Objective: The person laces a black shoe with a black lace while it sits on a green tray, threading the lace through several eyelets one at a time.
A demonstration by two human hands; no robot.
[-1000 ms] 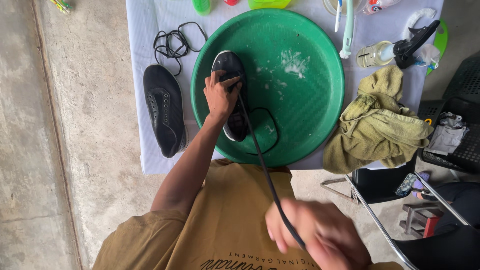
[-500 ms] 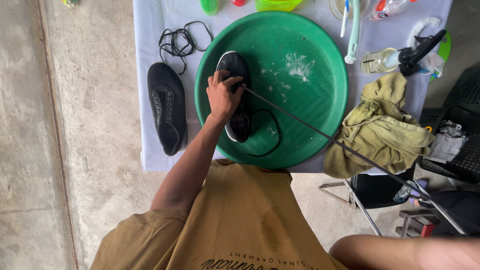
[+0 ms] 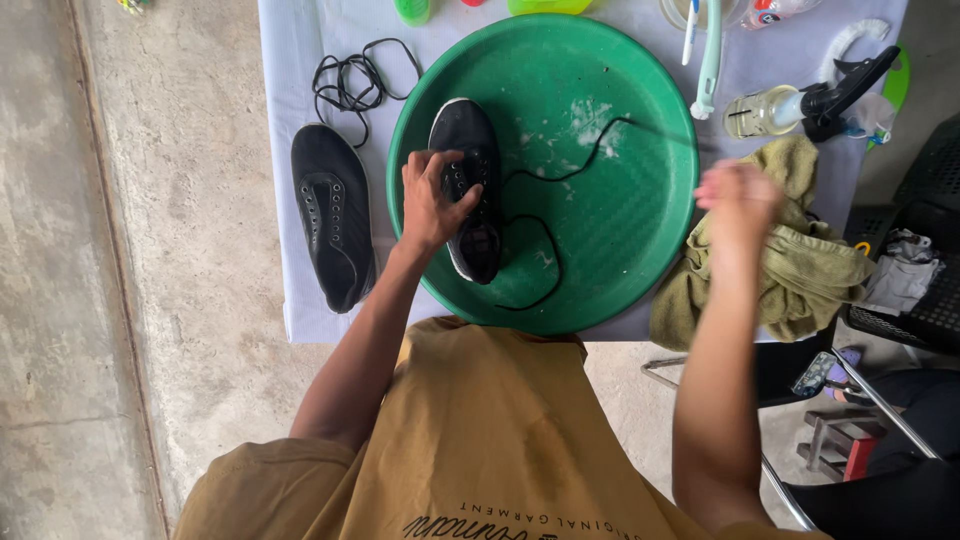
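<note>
A black canvas shoe (image 3: 468, 135) with a white sole edge lies in a round green basin (image 3: 630, 240) on the table. My left hand (image 3: 430, 200) presses down on the shoe's middle, fingers over the eyelets. A black lace (image 3: 545, 245) trails from the shoe and curls loosely across the basin floor, past a patch of white foam (image 3: 590, 115). My right hand (image 3: 740, 200) is blurred by motion, raised over the basin's right rim and an olive cloth (image 3: 810, 280). Its fingers are too smeared to tell whether they hold the lace end.
A second black shoe (image 3: 330, 215) without a lace lies left of the basin on the white table cover (image 3: 290, 60), beside a coiled black lace (image 3: 350, 80). A pale green brush (image 3: 708, 60) and a spray bottle (image 3: 800, 100) sit at the back right. A black chair (image 3: 920, 200) stands at the right.
The lace, pulled taut toward the lower right before, now lies slack in the basin. My right hand has swung up from near my body to above the olive cloth. The left hand stayed on the shoe.
</note>
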